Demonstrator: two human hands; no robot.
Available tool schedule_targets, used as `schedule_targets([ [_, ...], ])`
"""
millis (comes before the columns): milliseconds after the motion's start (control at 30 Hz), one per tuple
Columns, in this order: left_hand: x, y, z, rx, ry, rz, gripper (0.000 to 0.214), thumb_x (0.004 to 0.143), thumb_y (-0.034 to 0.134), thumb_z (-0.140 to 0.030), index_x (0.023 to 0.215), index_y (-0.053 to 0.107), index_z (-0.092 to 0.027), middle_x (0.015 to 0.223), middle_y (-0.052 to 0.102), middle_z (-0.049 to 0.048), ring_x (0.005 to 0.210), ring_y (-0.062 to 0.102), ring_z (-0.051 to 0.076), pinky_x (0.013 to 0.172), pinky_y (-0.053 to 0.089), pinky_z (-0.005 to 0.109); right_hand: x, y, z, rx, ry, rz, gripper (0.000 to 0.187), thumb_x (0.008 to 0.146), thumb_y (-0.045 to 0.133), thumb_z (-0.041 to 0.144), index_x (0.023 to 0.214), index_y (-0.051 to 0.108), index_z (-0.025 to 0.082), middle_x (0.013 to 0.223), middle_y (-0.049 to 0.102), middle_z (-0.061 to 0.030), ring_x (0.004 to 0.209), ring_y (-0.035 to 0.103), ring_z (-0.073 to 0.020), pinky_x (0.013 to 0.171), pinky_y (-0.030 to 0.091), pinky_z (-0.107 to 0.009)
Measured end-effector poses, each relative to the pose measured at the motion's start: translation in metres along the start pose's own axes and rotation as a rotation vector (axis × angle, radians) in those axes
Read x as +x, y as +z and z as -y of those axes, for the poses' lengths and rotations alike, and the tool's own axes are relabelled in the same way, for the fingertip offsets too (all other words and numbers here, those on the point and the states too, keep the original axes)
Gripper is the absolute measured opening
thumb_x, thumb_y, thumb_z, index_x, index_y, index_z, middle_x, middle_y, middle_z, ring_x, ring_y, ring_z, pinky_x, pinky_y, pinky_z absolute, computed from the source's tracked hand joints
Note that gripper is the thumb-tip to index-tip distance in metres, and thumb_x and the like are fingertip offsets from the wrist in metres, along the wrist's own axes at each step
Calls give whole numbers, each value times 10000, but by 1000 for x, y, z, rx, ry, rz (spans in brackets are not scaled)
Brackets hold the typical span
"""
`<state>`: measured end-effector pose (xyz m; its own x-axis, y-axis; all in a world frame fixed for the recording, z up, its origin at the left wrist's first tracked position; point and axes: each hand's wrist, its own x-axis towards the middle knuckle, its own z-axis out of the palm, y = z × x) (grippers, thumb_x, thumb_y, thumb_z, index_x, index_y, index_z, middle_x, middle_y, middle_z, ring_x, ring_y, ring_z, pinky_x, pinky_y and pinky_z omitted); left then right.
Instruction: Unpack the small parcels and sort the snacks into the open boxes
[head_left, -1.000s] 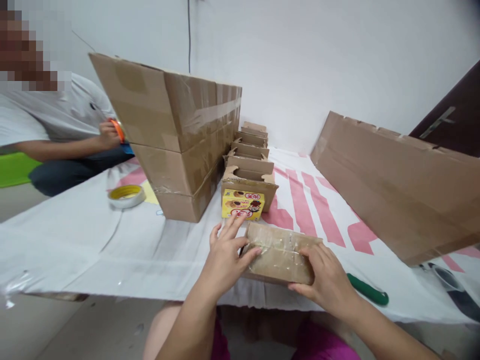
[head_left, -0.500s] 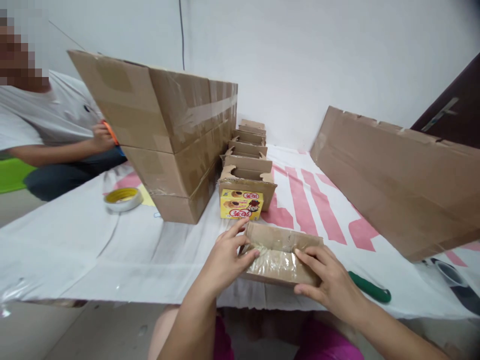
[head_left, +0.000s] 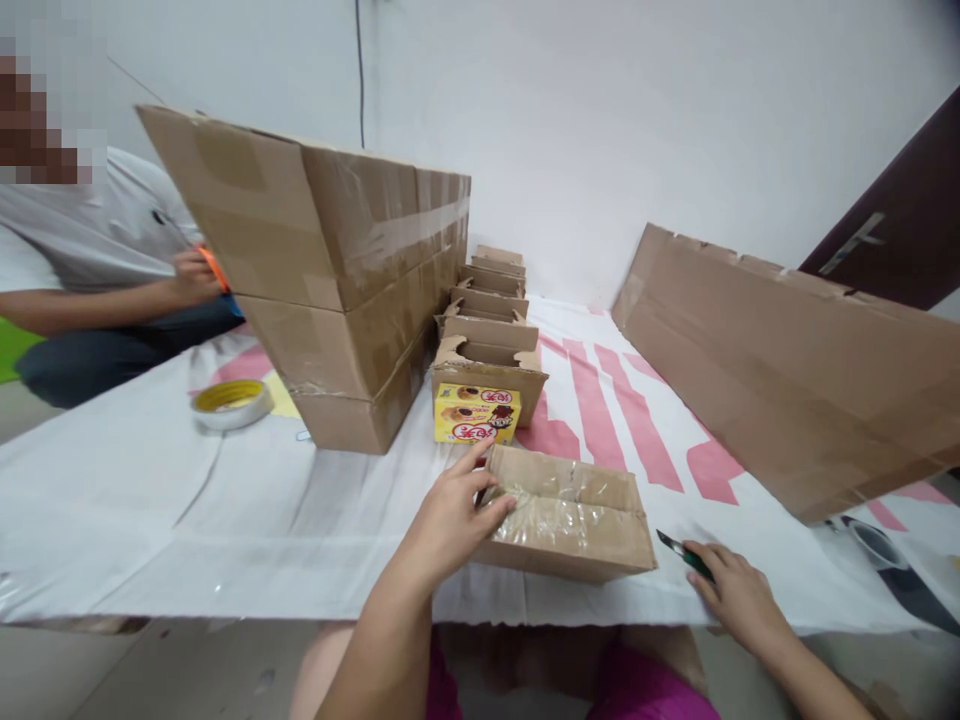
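In front of me a small cardboard box lies on the cloth, with shiny clear tape across its top. My left hand grips its left end, thumb on top and fingers along the far edge. To the right of the box, my right hand is closed round the green handle of a utility knife. The dark blade points left toward the box's corner, apart from it. Just behind the box stands a yellow printed snack box, close to my left fingertips.
Stacked cardboard boxes rise at left, beside a row of open cartons. A tape roll lies at left; a black-and-white object at right. A large cardboard panel stands at right. A person sits behind the stack.
My right hand has left the cardboard box, moved right and taken hold of the green-handled utility knife. My left hand stays on the box.
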<state>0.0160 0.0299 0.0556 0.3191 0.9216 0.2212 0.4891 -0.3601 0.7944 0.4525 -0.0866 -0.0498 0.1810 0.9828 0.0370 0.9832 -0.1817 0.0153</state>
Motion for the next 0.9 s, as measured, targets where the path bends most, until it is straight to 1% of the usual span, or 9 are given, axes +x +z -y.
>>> schedule_targets([
  [100,0,0,-1,-5,4,0,184,808,611,-318,672,626,-196,1506,393,81,1295,488,306,1027,434,430,0,5,-5,55,-49,-54,379,848,422,279,1148,646,220,1062,684,-113,995,645,-300,837,516,-467],
  [167,0,0,0,-7,10,-2,178,808,611,-313,672,632,-199,1510,387,76,1315,468,301,1042,422,432,8,-7,-1,148,-95,-116,369,865,397,281,1139,629,198,1055,686,-118,993,651,-276,868,520,-435],
  [233,0,0,1,-9,15,-6,158,800,621,-306,682,641,-201,1511,385,78,1323,460,292,1055,412,430,20,-30,8,229,-134,-222,373,897,364,313,1170,586,188,1102,670,-126,1027,640,-264,904,510,-428],
  [333,0,0,1,-6,12,-11,141,787,638,-301,686,644,-202,1507,391,90,1327,458,283,1056,412,418,39,-83,35,298,-173,-346,392,931,323,332,1242,506,179,1113,653,-130,951,656,-246,850,525,-418],
  [433,-1,-1,1,-1,6,-15,153,784,639,-303,671,632,-200,1505,393,94,1332,454,280,1049,420,406,52,-139,80,326,-271,-252,401,961,287,305,1322,433,209,957,668,-72,757,657,-192,710,536,-349],
  [567,-1,-1,2,-8,11,-16,149,785,638,-304,682,629,-197,1508,388,98,1317,473,279,1045,421,392,63,-187,154,271,-645,31,420,967,310,236,1365,434,290,1043,639,-61,866,635,-174,751,516,-305],
  [667,-1,0,2,-9,15,-15,148,788,636,-309,691,631,-198,1510,385,94,1310,481,278,1044,420,386,71,-197,199,100,-795,181,453,934,381,176,1356,482,307,974,618,-64,761,616,-164,654,476,-273],
  [733,-2,-1,2,-7,21,-15,160,795,631,-317,689,627,-197,1513,380,96,1309,482,277,1042,422,385,76,-196,219,-13,-831,202,476,920,404,165,1368,480,307,932,611,-63,667,587,-152,577,420,-256],
  [900,-3,-4,1,14,77,-6,197,837,580,-325,698,636,-197,1508,390,86,1339,442,281,1041,426,398,90,-192,240,-87,-934,229,416,946,397,207,1330,527,303,898,637,-57,638,567,-144,548,341,-248],
])
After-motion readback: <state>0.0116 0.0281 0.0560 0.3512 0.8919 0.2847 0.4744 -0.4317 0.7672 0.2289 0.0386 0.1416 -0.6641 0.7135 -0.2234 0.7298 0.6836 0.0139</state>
